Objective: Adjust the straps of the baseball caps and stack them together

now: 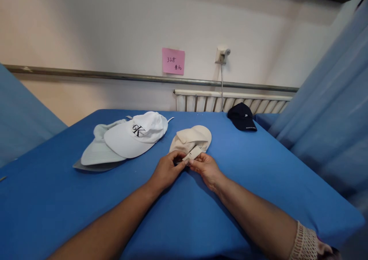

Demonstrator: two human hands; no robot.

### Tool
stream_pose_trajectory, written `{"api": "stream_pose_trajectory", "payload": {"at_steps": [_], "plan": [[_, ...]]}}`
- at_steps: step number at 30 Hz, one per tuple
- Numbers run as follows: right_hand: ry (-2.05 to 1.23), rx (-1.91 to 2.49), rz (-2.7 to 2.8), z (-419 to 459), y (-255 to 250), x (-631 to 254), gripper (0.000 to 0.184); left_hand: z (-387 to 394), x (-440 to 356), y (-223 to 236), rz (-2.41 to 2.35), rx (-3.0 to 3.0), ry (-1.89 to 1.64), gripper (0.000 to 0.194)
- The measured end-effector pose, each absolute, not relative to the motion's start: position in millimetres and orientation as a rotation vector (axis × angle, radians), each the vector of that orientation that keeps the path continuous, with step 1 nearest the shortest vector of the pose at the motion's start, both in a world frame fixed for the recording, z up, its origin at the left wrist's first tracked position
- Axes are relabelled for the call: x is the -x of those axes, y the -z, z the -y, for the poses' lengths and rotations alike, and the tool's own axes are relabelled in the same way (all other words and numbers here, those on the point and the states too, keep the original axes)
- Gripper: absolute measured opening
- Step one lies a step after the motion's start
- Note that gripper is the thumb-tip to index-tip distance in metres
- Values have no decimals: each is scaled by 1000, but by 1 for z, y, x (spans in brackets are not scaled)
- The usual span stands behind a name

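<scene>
A beige cap (188,137) lies in the middle of the blue-covered table, its rounded brim pointing away from me. Its back strap (194,152), with a small metal buckle, faces me. My left hand (168,169) pinches the strap's left part near the buckle between thumb and fingers. From the other side, my right hand (208,170) grips the right part of the strap, its thumb close to the left thumb. The two thumbs nearly meet just below the buckle, and the fingertips behind the strap are partly hidden.
On the left, a white cap (143,131) with black letters rests over a pale grey-green cap (99,152). A navy cap (241,116) sits at the far right edge. Behind the blue table (161,221) are a radiator (201,102) and a wall rail (115,75); blue curtains (324,110) hang at both sides.
</scene>
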State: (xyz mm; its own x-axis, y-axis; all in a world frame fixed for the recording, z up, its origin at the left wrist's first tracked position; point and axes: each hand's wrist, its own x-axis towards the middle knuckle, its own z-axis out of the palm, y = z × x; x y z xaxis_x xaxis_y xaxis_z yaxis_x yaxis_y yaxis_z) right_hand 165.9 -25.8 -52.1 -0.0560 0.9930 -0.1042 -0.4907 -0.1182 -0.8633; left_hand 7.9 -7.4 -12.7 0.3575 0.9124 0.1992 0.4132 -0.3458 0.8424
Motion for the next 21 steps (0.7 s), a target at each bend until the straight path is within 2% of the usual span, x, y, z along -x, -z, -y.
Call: {"api": "stream_pose_trajectory", "payload": {"at_steps": [11, 16, 21], "plan": [[-1484, 902, 791, 26, 51, -165, 40, 6, -8, 17, -1174, -1897, -895, 22], [-1476, 939, 754, 25, 50, -163, 41, 6, -7, 17, -1207, -2100, -910, 19], [-1505, 910, 732, 27, 48, -164, 42, 8, -7, 15, -1190, -2364, -925, 25]]}}
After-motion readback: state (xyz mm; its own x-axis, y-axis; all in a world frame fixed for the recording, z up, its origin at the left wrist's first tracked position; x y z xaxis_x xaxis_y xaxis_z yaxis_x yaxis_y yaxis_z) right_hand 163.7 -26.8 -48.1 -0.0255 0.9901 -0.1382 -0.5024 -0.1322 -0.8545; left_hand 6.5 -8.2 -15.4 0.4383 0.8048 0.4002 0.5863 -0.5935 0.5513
